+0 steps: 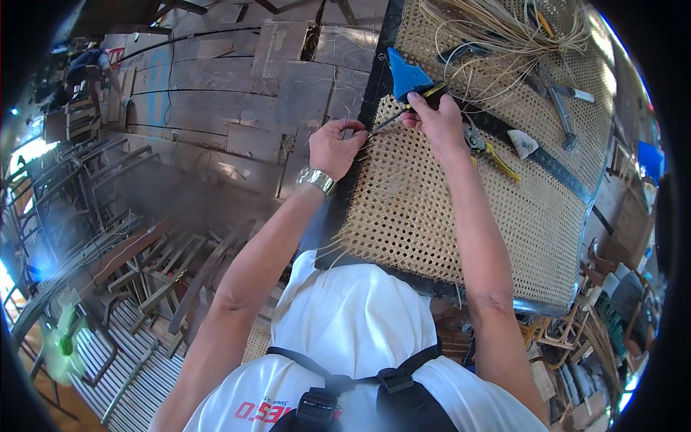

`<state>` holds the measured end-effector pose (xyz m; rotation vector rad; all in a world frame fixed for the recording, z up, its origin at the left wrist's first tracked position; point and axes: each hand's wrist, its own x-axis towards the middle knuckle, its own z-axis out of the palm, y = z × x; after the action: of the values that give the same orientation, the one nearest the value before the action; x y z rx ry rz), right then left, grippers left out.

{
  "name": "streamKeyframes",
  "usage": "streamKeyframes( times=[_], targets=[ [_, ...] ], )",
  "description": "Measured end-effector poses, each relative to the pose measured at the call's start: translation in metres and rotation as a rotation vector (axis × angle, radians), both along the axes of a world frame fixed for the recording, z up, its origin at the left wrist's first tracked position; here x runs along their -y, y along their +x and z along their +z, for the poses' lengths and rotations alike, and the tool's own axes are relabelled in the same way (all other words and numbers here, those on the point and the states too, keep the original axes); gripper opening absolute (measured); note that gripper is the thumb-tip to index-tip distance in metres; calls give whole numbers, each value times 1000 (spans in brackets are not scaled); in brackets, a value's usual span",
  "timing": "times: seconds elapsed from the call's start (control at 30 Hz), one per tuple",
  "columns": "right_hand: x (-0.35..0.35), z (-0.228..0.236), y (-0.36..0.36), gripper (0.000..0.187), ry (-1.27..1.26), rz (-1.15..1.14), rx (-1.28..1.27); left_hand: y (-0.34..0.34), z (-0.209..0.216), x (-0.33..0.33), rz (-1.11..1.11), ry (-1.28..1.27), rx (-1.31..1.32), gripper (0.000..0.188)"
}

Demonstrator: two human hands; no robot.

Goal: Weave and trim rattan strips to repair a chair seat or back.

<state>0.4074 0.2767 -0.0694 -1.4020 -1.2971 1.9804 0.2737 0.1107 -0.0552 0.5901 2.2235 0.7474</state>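
Observation:
A woven cane panel (403, 209) in a dark frame (372, 90) lies before me. My right hand (439, 126) is closed round the black and yellow handle of a screwdriver (434, 92), whose thin shaft slants down left to the panel's left edge. There, my left hand (335, 149), with a metal watch on its wrist, pinches with thumb and finger beside the tip; what it holds, if anything, is too small to make out. A blue piece of folded material (407, 75) lies just beyond my right hand. Loose cane ends stick out at the panel's near left corner.
Right of my hand lie yellow-handled cutters (497, 155), a whitish lump (522, 143) and a hammer (559, 111). A coil of cane strands (515, 39) spreads over the far end. Wooden chair frames (162, 270) crowd the left. Another person (90, 68) bends at the far left.

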Motion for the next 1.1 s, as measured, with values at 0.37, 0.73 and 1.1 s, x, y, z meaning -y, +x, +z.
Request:
streamKeyframes(
  times=[0.37, 0.73, 1.1],
  targets=[
    [4, -2, 6, 28, -74, -7, -91, 1, -3, 4, -32, 124, -54, 29],
    [20, 8, 15, 28, -16, -21, -75, 5, -6, 2, -166, 246, -205, 21],
    [33, 13, 27, 29, 65, -22, -174, 3, -12, 7, -180, 213, -103, 19]
  ],
)
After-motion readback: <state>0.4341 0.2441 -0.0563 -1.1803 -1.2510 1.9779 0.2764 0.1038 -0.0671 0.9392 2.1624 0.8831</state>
